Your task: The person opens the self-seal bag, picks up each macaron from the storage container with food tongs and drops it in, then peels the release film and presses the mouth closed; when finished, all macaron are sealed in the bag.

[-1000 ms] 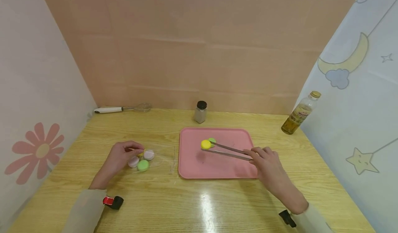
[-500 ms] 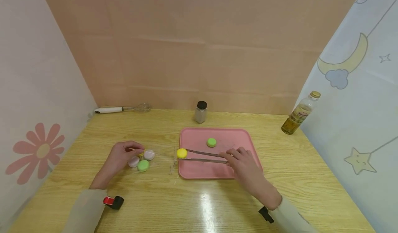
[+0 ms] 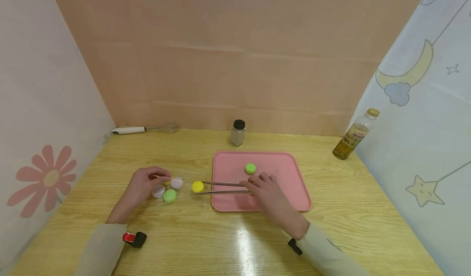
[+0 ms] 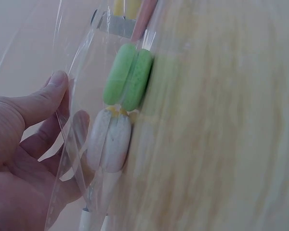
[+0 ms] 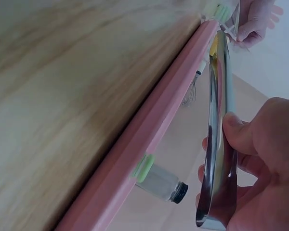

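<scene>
While the yellow macaron (image 3: 198, 187) sits in the tongs (image 5: 225, 96) at the right end of the clear pack (image 3: 188, 192), just left of the tray (image 3: 288, 194), the right hand (image 3: 270, 200) squeezes the tongs between thumb and fingers; the left hand (image 3: 144, 185) pinches the pack's left end.

You wear long, pale grey-beige sleeves, the left sleeve (image 3: 101, 247) and the right sleeve (image 3: 327, 251) alike in shade. Each ends at the wrist, leaving your left hand (image 3: 143, 186) and right hand (image 3: 270, 202) bare. At your left cuff sits a small, chunky black piece (image 3: 138, 239) with a bright red patch (image 3: 128, 237); at your right, a narrower black block (image 3: 294, 246). A thin dark streak (image 3: 334, 244) marks your right sleeve.
</scene>
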Demonstrator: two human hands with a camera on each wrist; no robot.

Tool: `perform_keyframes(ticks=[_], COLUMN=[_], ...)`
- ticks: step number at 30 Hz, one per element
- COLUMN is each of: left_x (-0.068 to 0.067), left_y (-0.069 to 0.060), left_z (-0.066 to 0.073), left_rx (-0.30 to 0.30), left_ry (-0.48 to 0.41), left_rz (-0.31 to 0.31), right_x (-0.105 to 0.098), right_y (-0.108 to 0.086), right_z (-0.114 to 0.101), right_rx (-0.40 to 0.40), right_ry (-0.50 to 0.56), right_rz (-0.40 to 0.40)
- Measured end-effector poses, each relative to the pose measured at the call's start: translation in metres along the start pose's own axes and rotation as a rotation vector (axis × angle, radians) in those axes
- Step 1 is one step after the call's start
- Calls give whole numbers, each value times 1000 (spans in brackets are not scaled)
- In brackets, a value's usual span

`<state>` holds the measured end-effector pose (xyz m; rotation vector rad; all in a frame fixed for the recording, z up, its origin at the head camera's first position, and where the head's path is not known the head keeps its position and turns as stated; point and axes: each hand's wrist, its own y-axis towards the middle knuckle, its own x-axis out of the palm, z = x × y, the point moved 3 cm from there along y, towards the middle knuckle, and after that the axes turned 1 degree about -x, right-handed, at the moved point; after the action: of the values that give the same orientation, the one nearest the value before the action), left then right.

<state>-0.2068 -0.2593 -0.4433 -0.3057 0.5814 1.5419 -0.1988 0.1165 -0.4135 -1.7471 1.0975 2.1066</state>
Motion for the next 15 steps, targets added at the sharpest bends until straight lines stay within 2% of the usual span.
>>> perform_keyframes(ticks=[8, 15], left_x=[0, 1], left_y=[0, 1], left_z=[-1, -1], left_rx=[10, 18], left_ry=[1, -1], left_rz=[2, 1], right_x=[13, 19], right_y=[15, 24], right_z=[-9, -16], right_rx=[-2, -18], right_ry=[-29, -37], right_rz=[-34, -9])
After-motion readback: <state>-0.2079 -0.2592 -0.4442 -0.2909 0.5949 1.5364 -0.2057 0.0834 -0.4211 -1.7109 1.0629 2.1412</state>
